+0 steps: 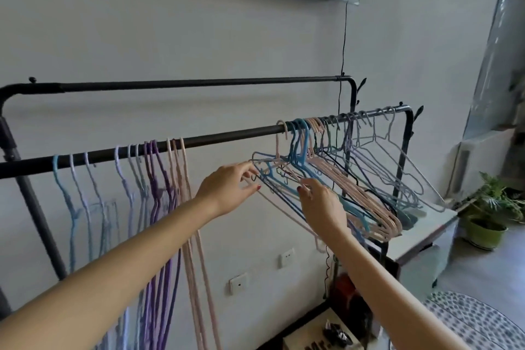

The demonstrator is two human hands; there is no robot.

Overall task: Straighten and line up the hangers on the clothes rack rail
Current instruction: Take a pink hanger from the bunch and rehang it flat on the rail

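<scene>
Thin coated-wire hangers [326, 179] (pink, blue, lilac) splay rightward in a tangled bunch on the black front rail [227, 135]. Left hand [230, 189] pinches a pale hanger's shoulder; right hand [319, 202] curls its fingers round neighbouring wires. Straightened hangers [147, 179] hang leftward, edge-on.

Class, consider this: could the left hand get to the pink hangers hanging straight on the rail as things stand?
Probably yes. The left hand is beside the pink hangers, with only open air between them, though it is now pinching a tangled hanger.
</scene>
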